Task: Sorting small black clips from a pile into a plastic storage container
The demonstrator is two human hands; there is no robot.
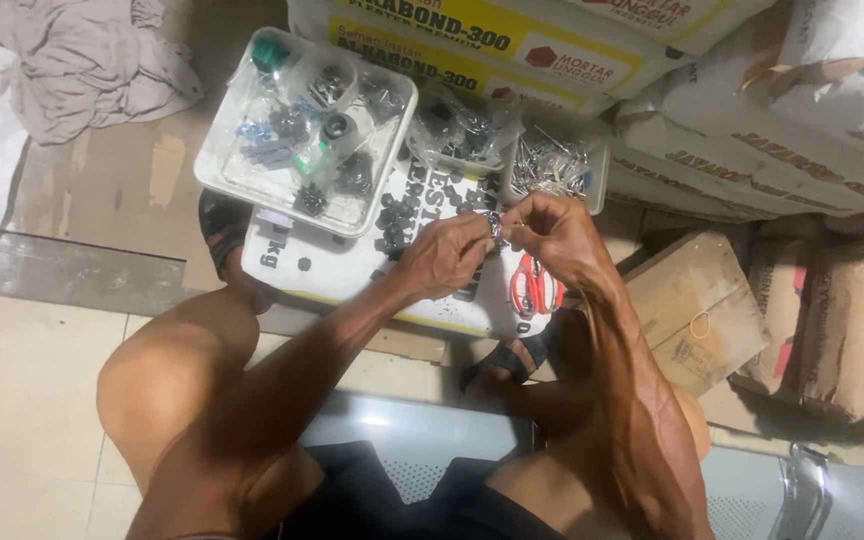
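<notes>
Head view: the person sits on a low seat with knees apart and works on a white sack laid flat on the floor between the feet, so that it serves as a working surface within easy reach. The left hand and the right hand meet above the far part of this sack. Between their fingertips is a small metal part, too small to tell what kind. Each grip is closed on it, thumb and forefinger pinched from either side, which keeps the tiny piece steady and raised towards the eyes.

Just left of the hands, a scatter of small black pieces lies loose on the sack, spread out so that single ones can be picked. To the far left, a white tray rests partly on the sack and holds clear bags of dark hardware, kept sorted by kind. On the far side of the hands, a clear box of metal pins stands open, near the right hand. Red-handled scissors lie on the sack just near of the right hand, set down but ready.

Stacked printed sacks fill the far right, a cardboard box lies at right, and grey cloth lies at far left.
</notes>
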